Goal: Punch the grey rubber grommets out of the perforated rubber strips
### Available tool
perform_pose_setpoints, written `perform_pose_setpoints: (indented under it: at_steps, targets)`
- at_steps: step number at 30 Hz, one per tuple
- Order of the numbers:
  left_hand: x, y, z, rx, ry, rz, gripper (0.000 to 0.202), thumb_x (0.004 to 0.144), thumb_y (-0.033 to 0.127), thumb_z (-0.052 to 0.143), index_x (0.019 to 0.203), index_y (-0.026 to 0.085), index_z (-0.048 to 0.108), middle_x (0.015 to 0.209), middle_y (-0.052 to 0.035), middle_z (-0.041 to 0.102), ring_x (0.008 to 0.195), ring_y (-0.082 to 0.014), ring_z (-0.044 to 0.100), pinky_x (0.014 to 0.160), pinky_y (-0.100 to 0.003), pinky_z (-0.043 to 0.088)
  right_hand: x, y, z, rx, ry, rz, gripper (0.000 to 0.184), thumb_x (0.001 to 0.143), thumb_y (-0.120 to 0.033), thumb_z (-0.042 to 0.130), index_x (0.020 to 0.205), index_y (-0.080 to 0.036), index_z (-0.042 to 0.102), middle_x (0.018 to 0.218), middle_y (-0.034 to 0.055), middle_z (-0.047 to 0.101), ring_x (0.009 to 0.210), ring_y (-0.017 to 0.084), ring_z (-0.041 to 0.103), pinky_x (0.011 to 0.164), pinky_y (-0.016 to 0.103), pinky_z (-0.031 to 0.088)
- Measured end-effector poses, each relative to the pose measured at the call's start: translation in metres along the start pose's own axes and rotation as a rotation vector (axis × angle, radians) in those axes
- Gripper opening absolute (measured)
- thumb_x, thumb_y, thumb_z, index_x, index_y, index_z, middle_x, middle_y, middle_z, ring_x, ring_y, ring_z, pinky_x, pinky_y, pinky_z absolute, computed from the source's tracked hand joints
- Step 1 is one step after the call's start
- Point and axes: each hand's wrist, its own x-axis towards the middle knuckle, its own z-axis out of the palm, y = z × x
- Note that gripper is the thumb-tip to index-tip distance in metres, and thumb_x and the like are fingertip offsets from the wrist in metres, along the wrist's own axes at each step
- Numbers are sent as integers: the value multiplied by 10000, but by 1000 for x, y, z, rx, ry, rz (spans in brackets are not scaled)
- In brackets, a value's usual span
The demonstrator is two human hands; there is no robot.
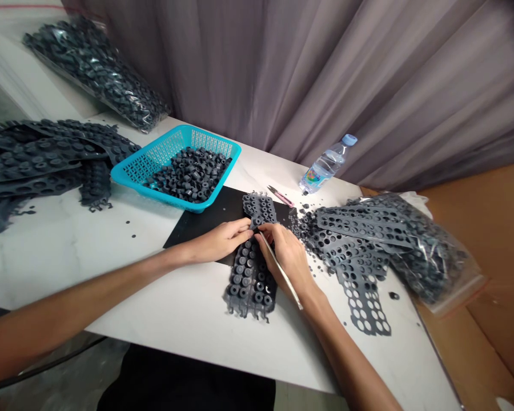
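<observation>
A dark grey moulded rubber sheet [249,279] with rows of round raised parts lies in front of me, its far portion on a black mat [197,220]. My left hand [227,238] comes from the left, fingers closed and pinching at the middle of the sheet. Between the fingers of my right hand [288,257] is a slim white stick-like tool [285,277]. Its tip meets the sheet beside my left fingertips, where my fingers partly hide the contact. Just beyond the sheet lie pink-handled thread snips [281,196].
A turquoise basket [175,197] holds many small black rubber parts. Rubber sheets [34,154] pile up at left, below a filled plastic bag [98,74]. On the right are punched-out sheets [364,228], loose scraps and another bag [437,262]. A water bottle [328,164] stands near the curtain.
</observation>
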Motion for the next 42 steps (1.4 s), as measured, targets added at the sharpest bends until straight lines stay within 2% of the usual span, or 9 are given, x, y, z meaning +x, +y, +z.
perform_pose_setpoints:
  at_steps: [7, 14, 17, 23, 33, 38, 42]
  targets:
    - [1, -4, -1, -15, -8, -12, 216, 1036, 374, 463, 901, 205, 475, 780, 41, 402, 716, -140, 397, 685, -277, 374, 0, -2, -4, 82, -10, 22, 208, 1072, -368, 503, 1186, -204, 562, 962, 63, 673, 869, 210, 653, 799, 335, 506]
    - [3, -9, -2, -148, -30, -29, 242, 1010, 410, 507, 886, 203, 481, 798, 28, 456, 756, -154, 452, 702, -277, 404, 0, -1, -7, 120, -14, 9, 204, 1052, -383, 537, 1157, -211, 571, 949, 59, 675, 850, 202, 650, 777, 323, 511]
    - [3, -8, -2, -155, -24, -42, 252, 999, 419, 526, 878, 201, 489, 796, 29, 455, 763, -156, 454, 704, -278, 402, 1, 0, -11, 121, -3, -24, 167, 1042, -371, 553, 1089, -214, 587, 914, 53, 669, 817, 196, 637, 765, 322, 513]
    - [2, -3, -3, -172, -29, -57, 226, 1003, 408, 508, 947, 191, 532, 822, 9, 485, 815, -180, 482, 714, -286, 416, 2, 5, -18, 150, 26, 5, 127, 1031, -348, 568, 992, -231, 595, 875, 40, 666, 785, 186, 627, 746, 311, 514]
    - [3, -5, -3, -137, -25, -53, 243, 1017, 383, 494, 870, 190, 484, 815, 30, 423, 776, -149, 419, 701, -267, 366, 3, 2, -14, 158, 13, -63, 150, 1035, -370, 576, 997, -229, 608, 891, 41, 664, 799, 186, 611, 757, 316, 495]
    - [4, -4, -2, -184, -24, -56, 258, 996, 408, 535, 885, 178, 571, 814, 7, 529, 800, -171, 504, 704, -281, 410, 4, 0, -18, 165, 28, -63, 125, 1025, -353, 592, 1003, -230, 602, 899, 46, 662, 809, 192, 613, 774, 331, 507]
    - [3, 0, -1, -258, -39, -62, 304, 988, 437, 558, 924, 155, 652, 897, -36, 638, 919, -213, 590, 804, -319, 478, 4, -2, -24, 185, 77, -33, 70, 1026, -302, 581, 1032, -233, 590, 923, 57, 665, 845, 202, 628, 802, 350, 528]
